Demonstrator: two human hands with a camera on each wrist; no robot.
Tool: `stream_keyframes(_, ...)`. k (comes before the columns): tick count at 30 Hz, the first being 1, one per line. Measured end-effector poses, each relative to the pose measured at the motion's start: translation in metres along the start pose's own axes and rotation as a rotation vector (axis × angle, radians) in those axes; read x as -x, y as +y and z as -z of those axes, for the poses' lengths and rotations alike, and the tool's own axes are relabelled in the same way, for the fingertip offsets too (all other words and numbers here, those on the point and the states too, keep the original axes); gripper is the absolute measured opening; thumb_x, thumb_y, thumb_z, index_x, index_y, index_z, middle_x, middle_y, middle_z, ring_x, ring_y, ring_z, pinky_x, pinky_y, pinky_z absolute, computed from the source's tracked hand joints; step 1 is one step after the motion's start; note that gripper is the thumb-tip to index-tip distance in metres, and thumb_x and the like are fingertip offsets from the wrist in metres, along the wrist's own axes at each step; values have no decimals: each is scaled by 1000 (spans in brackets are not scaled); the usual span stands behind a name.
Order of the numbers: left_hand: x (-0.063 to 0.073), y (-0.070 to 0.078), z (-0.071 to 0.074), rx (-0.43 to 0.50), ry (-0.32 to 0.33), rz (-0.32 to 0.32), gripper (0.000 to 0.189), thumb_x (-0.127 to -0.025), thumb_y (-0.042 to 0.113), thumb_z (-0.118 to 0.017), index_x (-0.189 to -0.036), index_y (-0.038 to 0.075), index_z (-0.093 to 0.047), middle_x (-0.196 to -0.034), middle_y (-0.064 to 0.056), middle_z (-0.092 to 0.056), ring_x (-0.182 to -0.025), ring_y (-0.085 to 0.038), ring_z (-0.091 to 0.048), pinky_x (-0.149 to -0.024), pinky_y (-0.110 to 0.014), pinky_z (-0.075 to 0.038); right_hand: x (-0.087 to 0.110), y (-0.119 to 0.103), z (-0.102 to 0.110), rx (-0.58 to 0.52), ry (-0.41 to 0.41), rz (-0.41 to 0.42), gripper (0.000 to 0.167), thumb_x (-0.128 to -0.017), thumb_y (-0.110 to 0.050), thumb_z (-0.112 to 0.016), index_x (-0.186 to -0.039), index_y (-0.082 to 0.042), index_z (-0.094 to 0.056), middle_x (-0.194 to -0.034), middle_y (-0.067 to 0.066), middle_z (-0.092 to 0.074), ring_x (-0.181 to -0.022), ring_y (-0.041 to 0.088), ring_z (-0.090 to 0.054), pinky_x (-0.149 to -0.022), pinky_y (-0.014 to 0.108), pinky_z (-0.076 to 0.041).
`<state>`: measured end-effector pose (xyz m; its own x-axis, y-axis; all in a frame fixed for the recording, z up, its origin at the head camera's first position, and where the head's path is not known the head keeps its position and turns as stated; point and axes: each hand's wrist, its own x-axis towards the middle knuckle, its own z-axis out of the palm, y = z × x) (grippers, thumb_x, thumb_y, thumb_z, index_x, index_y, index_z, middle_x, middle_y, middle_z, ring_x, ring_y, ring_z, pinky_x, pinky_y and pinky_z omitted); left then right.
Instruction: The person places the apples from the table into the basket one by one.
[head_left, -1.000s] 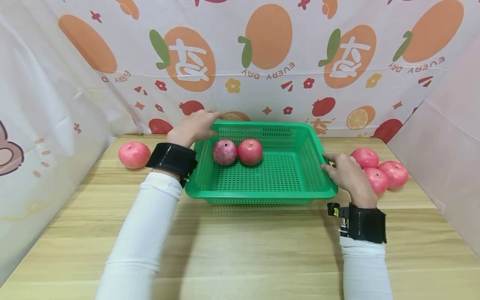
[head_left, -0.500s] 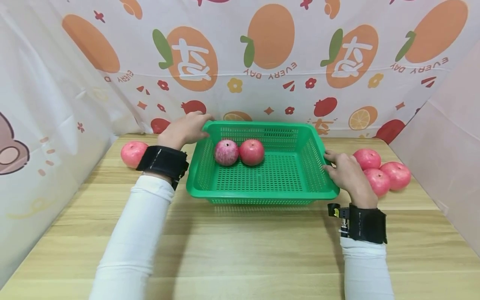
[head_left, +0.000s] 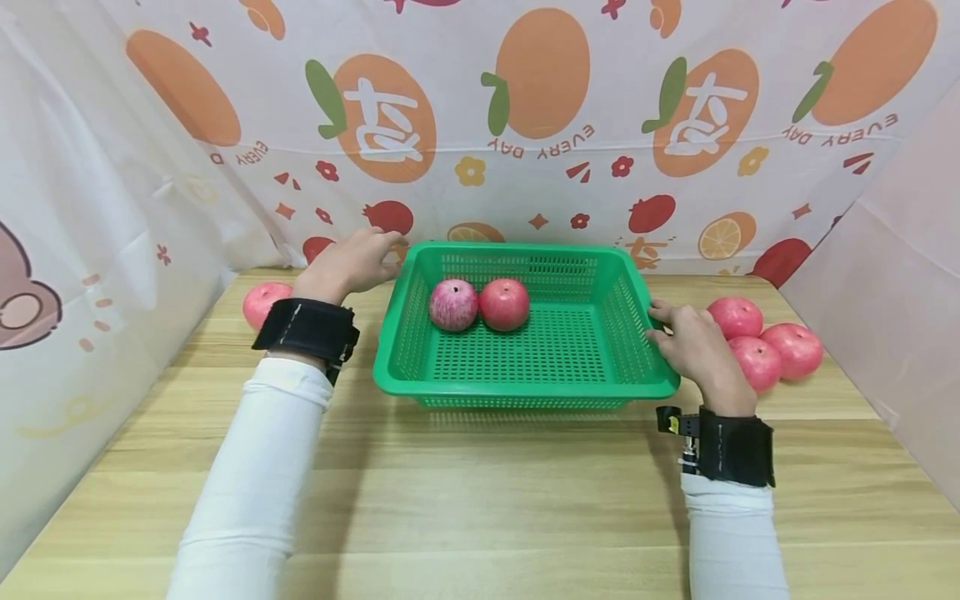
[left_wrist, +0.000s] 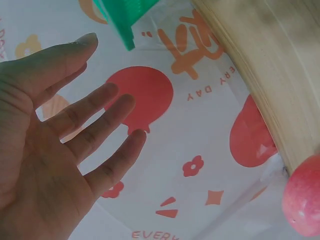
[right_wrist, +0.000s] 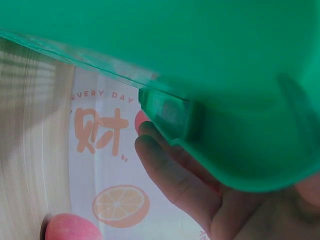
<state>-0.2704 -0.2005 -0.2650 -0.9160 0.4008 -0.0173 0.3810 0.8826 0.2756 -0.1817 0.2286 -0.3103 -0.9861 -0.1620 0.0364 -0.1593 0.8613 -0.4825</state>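
Observation:
A green plastic basket (head_left: pixel 517 389) stands on the table, holding a purplish streaked apple (head_left: pixel 453 305) and a pinkish-red apple (head_left: pixel 504 305) side by side in its back left part. My right hand (head_left: pixel 693 346) holds the basket's right rim; in the right wrist view its fingers (right_wrist: pixel 172 180) curl up under the rim. To the left of the basket my left hand (head_left: pixel 348 265) hovers with nothing in it, its fingers (left_wrist: pixel 107 117) spread and loosely bent. Partly behind the left wrist lies a red apple (head_left: pixel 264 302), also at the lower right of the left wrist view.
Three red apples (head_left: pixel 756 364) cluster on the table to the right of the basket, close beside the right hand. A fruit-printed curtain (head_left: pixel 465 92) hangs along the table's back edge, and white cloth (head_left: pixel 97 208) screens the left side.
My left hand has moved left, away from the basket's back left corner, toward the apple on the left. My right hand stays on the right rim and the basket has not moved.

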Motion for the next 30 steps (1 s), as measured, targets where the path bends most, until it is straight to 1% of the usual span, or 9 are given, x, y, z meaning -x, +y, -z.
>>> stream_keyframes(3,1,-2,-2,2,5,17,41,-98,8,-62,-138,-2,-56,-131,-26,-59,-120,-41,-53,-98,-60,-46,0,0,0,1,2,1,43,-99,-2,-62,-135,19,-51,-147,32,-42,-128,53,-48,-91,57,-53)
stream_keyframes(9,2,-8,-7,5,7,37,43,-99,16,-64,-141,5,-57,-134,-22,-59,-122,-40,-53,-97,-62,-46,0,0,0,0,0,0,43,-100,-2,-62,-135,19,-51,-147,31,-42,-129,53,-47,-92,57,-52)
stream_keyframes(14,5,-12,-7,5,-9,63,45,-98,13,-65,-142,6,-56,-141,-22,-54,-127,-41,-50,-98,-63,-45,0,0,0,2,-2,-3,43,-100,-3,-62,-136,19,-51,-148,31,-42,-128,53,-49,-90,56,-54)
stream_keyframes(19,7,-16,-7,-10,-21,75,54,-96,8,-66,-147,4,-49,-145,-24,-50,-132,-44,-45,-99,-65,-43,0,1,0,11,6,3,43,-99,-3,-62,-135,19,-51,-147,31,-43,-122,51,-53,-86,54,-54)
stream_keyframes(23,9,-20,-7,-18,-21,70,56,-95,6,-67,-147,1,-49,-144,-27,-51,-132,-46,-45,-100,-66,-43,1,0,-1,-1,-1,1,43,-100,-2,-62,-135,19,-51,-147,31,-43,-125,52,-51,-87,54,-55)
stream_keyframes(27,11,-26,-7,-30,-13,52,52,-93,3,-66,-143,-3,-51,-140,-29,-53,-128,-47,-49,-101,-64,-42,1,0,-1,-4,-2,-3,42,-100,-1,-61,-136,18,-51,-147,31,-43,-118,49,-57,-81,47,-57)
stream_keyframes(30,13,-30,-7,-34,-15,51,51,-93,2,-65,-141,-5,-52,-138,-31,-54,-126,-47,-50,-101,-63,-42,0,-1,-1,-1,5,-3,42,-100,-1,-60,-135,18,-52,-147,31,-44,-110,46,-59,-76,42,-56)
